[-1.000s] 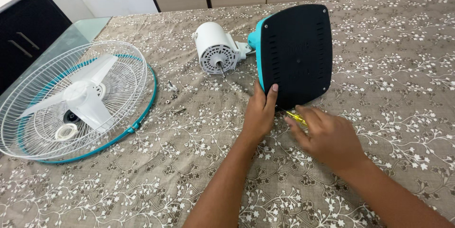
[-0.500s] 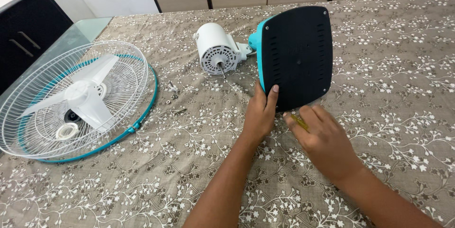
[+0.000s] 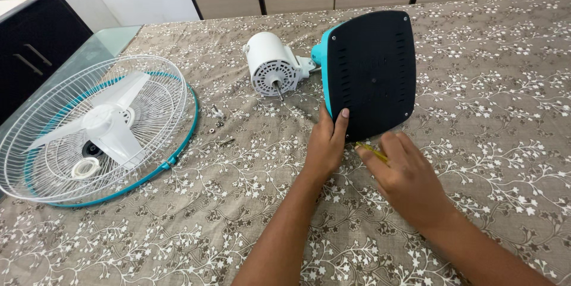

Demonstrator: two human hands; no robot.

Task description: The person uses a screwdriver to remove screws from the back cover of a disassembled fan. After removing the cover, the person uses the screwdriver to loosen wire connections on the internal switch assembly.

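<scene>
Your fan base [image 3: 372, 75] stands on edge at the bed's [image 3: 505, 113] far centre, black underside facing you. Your left hand [image 3: 326, 143] grips its near-left corner; your right hand [image 3: 407, 179] closes on a yellow screwdriver [image 3: 372, 151] at the near edge. You seem to be working a bottom screw; keep the tip seated squarely.

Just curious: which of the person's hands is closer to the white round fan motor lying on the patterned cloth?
Left. The left hand grips the black fan base edge, just below-right of the white round fan motor; the right hand is farther right, holding a yellow tool.
</scene>
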